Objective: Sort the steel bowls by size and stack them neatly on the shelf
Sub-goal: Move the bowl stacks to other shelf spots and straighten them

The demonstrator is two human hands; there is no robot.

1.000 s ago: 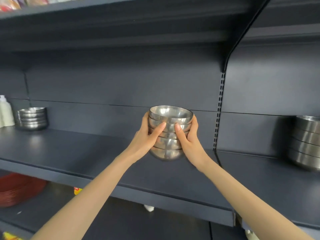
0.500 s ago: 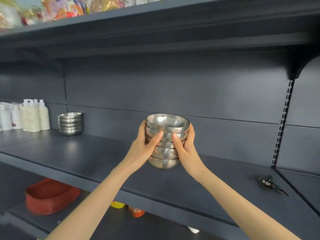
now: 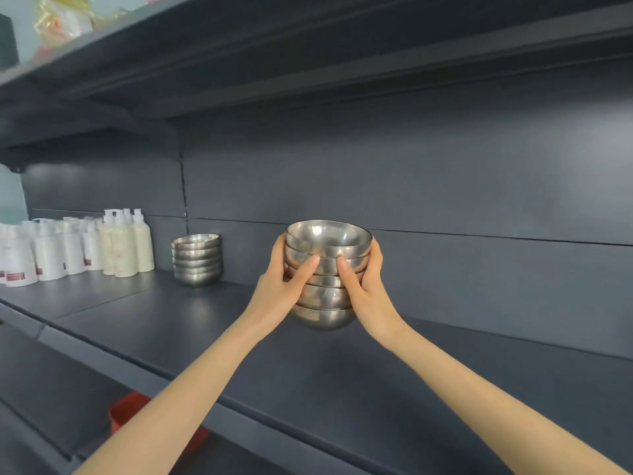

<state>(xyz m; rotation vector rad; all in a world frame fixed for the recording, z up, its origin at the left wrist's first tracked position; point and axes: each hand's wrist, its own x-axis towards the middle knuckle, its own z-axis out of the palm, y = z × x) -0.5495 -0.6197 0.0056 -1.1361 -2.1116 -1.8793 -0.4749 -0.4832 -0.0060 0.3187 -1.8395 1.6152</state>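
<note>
Gripping a stack of steel bowls (image 3: pixel 325 296) between both hands, you hold it at the middle of the dark shelf (image 3: pixel 239 341). Your left hand (image 3: pixel 281 289) and right hand (image 3: pixel 366 293) curl round its sides, fingers (image 3: pixel 376 255) and thumbs clamped on the nested rims. The head view does not show whether the stack's base touches the shelf yet. A second stack (image 3: pixel 197 260) already stands well to the left near the back panel (image 3: pixel 445 186), beside a row of white bottles (image 3: pixel 126 245). By the look of it, one pile is placed and this one is next. What is left is to set it down, let go and check that both piles sit straight. No loose bowls show, though some may lie outside the view.
</note>
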